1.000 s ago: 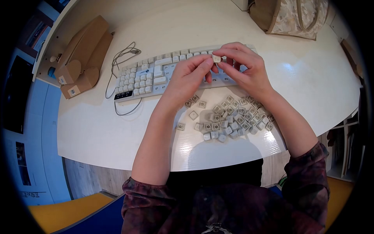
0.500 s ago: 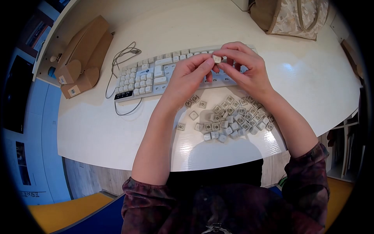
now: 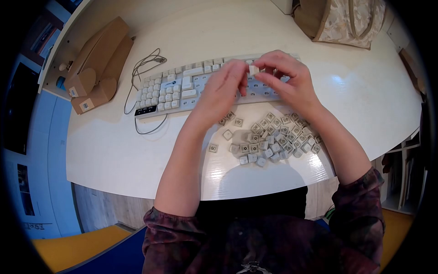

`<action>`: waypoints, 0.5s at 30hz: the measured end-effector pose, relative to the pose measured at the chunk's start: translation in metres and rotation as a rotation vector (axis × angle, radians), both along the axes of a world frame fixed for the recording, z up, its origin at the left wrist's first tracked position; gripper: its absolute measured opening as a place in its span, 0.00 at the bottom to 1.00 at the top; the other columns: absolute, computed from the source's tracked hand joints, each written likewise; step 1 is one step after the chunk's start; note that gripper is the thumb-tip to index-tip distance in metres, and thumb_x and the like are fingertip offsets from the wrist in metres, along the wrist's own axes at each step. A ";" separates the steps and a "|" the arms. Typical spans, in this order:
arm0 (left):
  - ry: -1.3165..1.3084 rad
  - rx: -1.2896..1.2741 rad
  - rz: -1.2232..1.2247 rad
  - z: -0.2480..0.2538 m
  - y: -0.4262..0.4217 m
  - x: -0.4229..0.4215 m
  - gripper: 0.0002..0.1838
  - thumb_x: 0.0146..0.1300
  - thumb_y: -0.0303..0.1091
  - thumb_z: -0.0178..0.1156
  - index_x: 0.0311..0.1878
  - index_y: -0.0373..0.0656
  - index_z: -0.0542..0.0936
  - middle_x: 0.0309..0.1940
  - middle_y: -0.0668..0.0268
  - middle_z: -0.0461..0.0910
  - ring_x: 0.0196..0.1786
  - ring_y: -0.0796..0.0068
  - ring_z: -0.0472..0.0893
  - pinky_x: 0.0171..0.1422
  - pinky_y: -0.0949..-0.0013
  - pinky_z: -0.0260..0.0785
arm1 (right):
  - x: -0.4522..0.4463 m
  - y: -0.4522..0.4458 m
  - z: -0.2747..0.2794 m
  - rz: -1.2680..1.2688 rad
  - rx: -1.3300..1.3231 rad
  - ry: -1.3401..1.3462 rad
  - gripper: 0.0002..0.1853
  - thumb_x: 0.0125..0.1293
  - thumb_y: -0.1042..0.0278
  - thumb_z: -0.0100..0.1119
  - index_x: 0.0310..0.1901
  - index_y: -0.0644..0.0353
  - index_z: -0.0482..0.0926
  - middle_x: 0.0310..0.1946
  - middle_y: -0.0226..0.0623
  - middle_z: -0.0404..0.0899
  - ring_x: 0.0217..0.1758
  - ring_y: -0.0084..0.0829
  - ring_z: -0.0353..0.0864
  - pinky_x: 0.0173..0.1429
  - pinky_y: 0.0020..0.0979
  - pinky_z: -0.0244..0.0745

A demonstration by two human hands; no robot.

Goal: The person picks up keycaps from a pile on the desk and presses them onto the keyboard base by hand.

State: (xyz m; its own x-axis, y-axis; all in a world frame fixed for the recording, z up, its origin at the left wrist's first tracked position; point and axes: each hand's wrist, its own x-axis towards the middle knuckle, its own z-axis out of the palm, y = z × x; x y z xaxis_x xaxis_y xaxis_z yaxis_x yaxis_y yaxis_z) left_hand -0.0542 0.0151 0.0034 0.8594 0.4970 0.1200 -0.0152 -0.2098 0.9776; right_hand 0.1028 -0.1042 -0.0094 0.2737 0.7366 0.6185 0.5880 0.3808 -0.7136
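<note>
A small off-white keycap point(image 3: 253, 70) is pinched between the thumb and fingers of my right hand point(image 3: 292, 77), above the keyboard. Close beside it, my left hand point(image 3: 222, 89) has its fingers curled together and turned down. Whether those fingers hold anything is hidden. Beneath both hands lies the white keyboard point(image 3: 187, 104). Its number pad and left-hand keys are capped, while bare key positions show along the middle. In front of the keyboard, a pile of loose keycaps point(image 3: 273, 141) lies on the table, many upside down with their hollow undersides showing.
The white table point(image 3: 114, 160) has a curved front edge. At the left stand brown cardboard pieces point(image 3: 98, 68), with a grey cable point(image 3: 137, 68) beside the keyboard. A camouflage-patterned bag point(image 3: 342, 20) sits at the back right.
My left hand has turned and drawn its fingers away from the keycap, which both hands were touching. The keycap has tilted in my right hand's fingers. The loose pile looks the same.
</note>
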 end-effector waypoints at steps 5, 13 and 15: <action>-0.004 0.746 0.326 -0.021 0.027 0.000 0.12 0.72 0.35 0.53 0.53 0.42 0.79 0.39 0.64 0.80 0.45 0.68 0.78 0.53 0.67 0.68 | 0.007 0.008 0.002 -0.151 -0.072 -0.031 0.09 0.62 0.71 0.68 0.44 0.61 0.86 0.36 0.32 0.82 0.30 0.22 0.76 0.36 0.24 0.73; 0.032 1.007 0.243 -0.026 0.021 -0.002 0.15 0.64 0.30 0.58 0.54 0.47 0.80 0.49 0.64 0.80 0.57 0.60 0.75 0.64 0.57 0.62 | 0.006 0.023 -0.006 -0.259 -0.343 -0.280 0.10 0.61 0.63 0.66 0.42 0.57 0.86 0.37 0.32 0.83 0.36 0.36 0.82 0.42 0.35 0.76; 0.041 1.016 0.216 -0.025 0.021 -0.003 0.15 0.64 0.30 0.58 0.55 0.47 0.80 0.49 0.64 0.80 0.57 0.61 0.75 0.64 0.57 0.62 | 0.006 0.026 -0.006 -0.282 -0.383 -0.310 0.10 0.60 0.63 0.65 0.41 0.56 0.87 0.37 0.31 0.83 0.38 0.37 0.83 0.43 0.37 0.77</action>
State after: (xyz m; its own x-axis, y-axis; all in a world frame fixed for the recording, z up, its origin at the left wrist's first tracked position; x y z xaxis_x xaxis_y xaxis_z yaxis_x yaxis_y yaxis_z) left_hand -0.0568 0.0356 -0.0216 0.7768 0.3224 0.5409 0.1504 -0.9291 0.3378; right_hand 0.1084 -0.0786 -0.0153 0.3406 0.8487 0.4047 0.8333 -0.0731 -0.5479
